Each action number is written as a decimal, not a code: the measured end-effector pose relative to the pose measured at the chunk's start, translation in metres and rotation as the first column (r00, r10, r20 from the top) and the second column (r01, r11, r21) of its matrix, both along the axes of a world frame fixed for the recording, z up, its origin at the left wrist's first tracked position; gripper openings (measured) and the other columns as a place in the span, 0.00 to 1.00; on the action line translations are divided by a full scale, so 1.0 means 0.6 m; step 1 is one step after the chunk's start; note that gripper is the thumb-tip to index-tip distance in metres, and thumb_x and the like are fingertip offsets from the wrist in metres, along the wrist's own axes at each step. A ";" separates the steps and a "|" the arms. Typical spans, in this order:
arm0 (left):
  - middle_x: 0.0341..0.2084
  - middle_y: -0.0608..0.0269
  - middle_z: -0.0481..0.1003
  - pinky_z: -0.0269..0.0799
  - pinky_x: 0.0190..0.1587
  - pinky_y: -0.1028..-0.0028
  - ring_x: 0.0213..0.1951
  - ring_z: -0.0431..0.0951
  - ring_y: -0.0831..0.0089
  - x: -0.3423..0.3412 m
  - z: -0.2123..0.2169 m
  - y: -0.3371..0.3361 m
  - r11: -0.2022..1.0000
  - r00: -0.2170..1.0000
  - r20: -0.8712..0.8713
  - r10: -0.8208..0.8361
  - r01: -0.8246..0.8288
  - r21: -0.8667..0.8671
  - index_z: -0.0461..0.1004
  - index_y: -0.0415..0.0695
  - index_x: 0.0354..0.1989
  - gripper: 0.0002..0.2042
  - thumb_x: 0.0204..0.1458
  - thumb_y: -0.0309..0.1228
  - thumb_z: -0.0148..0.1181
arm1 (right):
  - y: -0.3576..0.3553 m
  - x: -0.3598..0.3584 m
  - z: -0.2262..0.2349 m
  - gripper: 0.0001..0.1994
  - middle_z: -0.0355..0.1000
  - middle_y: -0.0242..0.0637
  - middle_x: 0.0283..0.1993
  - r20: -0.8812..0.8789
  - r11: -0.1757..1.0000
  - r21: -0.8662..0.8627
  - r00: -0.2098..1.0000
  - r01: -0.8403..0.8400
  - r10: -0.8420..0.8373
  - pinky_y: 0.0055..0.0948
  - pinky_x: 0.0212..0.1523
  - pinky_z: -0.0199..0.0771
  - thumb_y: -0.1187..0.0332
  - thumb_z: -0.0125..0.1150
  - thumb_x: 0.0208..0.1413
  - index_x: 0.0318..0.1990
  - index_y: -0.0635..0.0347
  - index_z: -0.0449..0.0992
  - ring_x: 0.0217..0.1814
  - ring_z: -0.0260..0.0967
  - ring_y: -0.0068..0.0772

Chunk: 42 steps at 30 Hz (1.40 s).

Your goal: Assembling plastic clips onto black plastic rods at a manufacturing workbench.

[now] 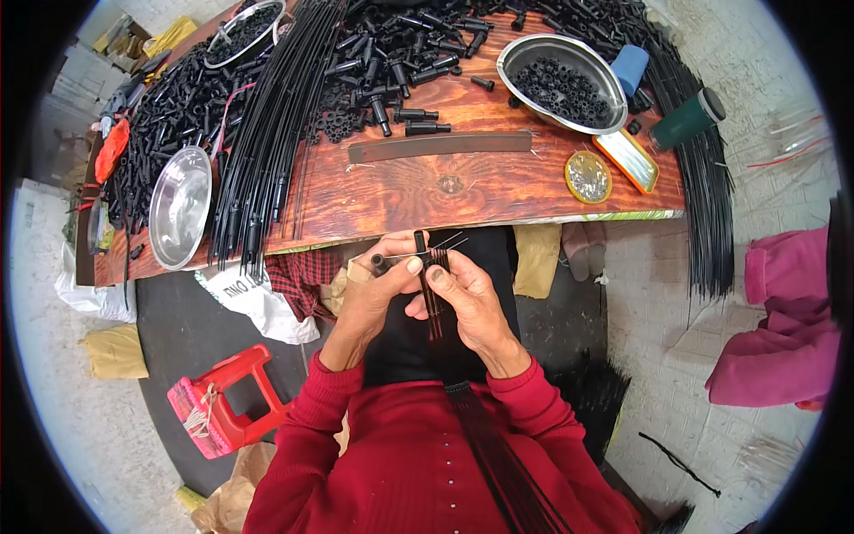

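Over my lap, just off the table's front edge, my two hands meet. My left hand (381, 283) is closed around a small black tube (420, 240), its thumb pressed to it; another dark tube end (380, 264) shows beside the fingers. A thin pale wire (405, 255) runs past the thumb tip. My right hand (474, 304) pinches a bunch of thin dark rods (433, 311) against the tube, with a few fine ends (455, 241) sticking out to the right. More long dark rods (498, 463) lie down across my red sweater. The fingers hide where rods and tube join.
On the wooden table (400, 191) lie a flat brown strip (440, 147), black tubes (427, 127), a bundle of black rods (267, 133), a metal bowl of black rings (516, 67), a round yellow tin (588, 176) and a green flask (689, 120). A red stool (233, 427) stands at lower left.
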<state>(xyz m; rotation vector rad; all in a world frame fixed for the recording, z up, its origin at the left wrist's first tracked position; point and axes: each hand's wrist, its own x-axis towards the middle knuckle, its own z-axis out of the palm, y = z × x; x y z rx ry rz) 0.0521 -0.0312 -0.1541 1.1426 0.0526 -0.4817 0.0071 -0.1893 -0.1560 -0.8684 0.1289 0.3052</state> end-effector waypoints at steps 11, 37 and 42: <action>0.31 0.71 0.74 0.60 0.33 0.82 0.30 0.66 0.86 0.002 0.002 0.036 0.986 0.991 0.107 0.082 -0.096 0.136 0.77 0.37 0.46 0.10 0.57 0.27 0.61 | -0.001 0.004 -0.004 0.16 0.77 0.39 0.37 -0.037 1.000 0.011 0.999 0.009 -0.009 0.25 0.34 0.80 0.60 0.55 0.66 0.52 0.63 0.72 0.31 0.77 0.27; 0.29 0.63 0.74 0.68 0.36 0.76 0.32 0.73 0.75 0.013 0.019 0.009 0.815 0.716 0.695 -0.066 -0.363 0.451 0.75 0.38 0.31 0.02 0.52 0.20 0.63 | -0.001 0.003 -0.008 0.16 0.77 0.40 0.37 -0.061 0.998 -0.014 0.997 0.054 -0.055 0.22 0.32 0.79 0.61 0.58 0.64 0.51 0.65 0.73 0.31 0.77 0.26; 0.30 0.63 0.74 0.68 0.34 0.77 0.32 0.73 0.77 0.015 0.018 0.006 0.841 0.707 0.700 -0.094 -0.320 0.436 0.75 0.39 0.31 0.02 0.51 0.20 0.63 | 0.007 0.003 -0.006 0.16 0.77 0.39 0.38 -0.040 0.999 -0.030 0.998 0.040 -0.041 0.21 0.31 0.79 0.61 0.58 0.64 0.51 0.65 0.73 0.31 0.77 0.26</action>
